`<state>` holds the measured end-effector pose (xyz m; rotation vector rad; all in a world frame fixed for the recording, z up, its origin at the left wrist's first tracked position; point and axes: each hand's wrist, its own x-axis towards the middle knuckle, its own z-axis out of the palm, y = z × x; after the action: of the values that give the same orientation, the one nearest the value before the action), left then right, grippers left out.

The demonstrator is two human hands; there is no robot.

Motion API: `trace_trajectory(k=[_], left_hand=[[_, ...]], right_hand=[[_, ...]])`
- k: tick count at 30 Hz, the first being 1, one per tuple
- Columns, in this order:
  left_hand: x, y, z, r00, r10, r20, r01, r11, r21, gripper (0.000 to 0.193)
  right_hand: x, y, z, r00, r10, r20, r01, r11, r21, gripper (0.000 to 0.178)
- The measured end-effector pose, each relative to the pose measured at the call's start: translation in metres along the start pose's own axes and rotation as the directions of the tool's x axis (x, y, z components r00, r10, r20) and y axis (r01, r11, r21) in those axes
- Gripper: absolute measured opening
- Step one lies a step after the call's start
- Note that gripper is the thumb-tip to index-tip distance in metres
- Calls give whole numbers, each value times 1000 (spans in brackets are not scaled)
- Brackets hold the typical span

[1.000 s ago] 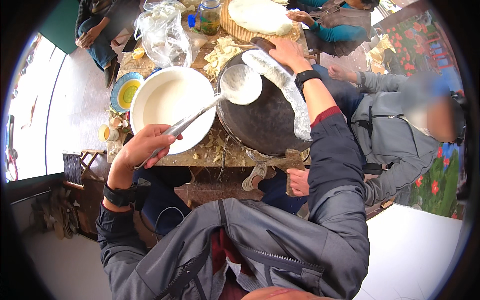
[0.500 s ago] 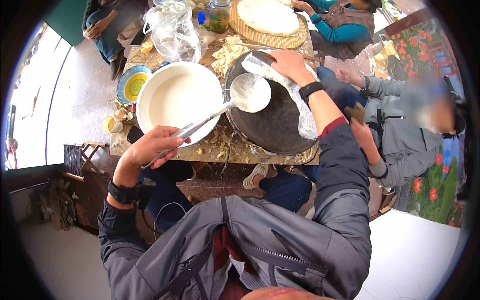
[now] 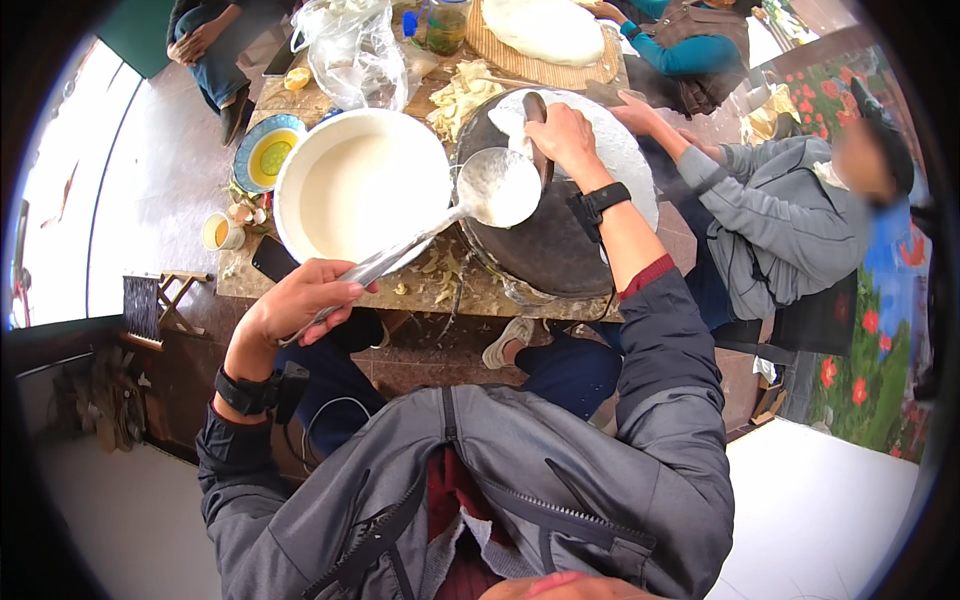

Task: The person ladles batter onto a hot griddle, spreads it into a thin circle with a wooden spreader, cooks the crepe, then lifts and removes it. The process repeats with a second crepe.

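Observation:
My left hand is closed around the handle of a large metal ladle. Its bowl, coated with white batter, hangs over the left part of a dark round griddle. In my right hand is a brown, curved, flat spreader, standing on edge at the griddle's far side. White batter covers the griddle's far and right parts in a thin layer; the near left part shows dark. Left of the griddle stands a white tub with pale liquid batter in it.
On the wooden table lie dough scraps, a plastic bag, a blue-rimmed bowl, a cup and a phone. Dough rests on a round mat. A person in grey sits close at the right.
My right hand has moved slightly left, and the spreader now shows. The batter has widened from a narrow strip to a broad layer. The person at right has reached toward the griddle.

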<state>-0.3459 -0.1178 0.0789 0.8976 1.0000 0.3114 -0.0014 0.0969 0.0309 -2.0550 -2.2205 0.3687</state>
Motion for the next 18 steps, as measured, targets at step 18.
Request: trace_trajectory(k=[18], left_hand=[[-14,-12,9,999,-29,13,30,999,-20,24]], right_hand=[[30,-9,-10,911,-410,-44,386,885,-260,28]])
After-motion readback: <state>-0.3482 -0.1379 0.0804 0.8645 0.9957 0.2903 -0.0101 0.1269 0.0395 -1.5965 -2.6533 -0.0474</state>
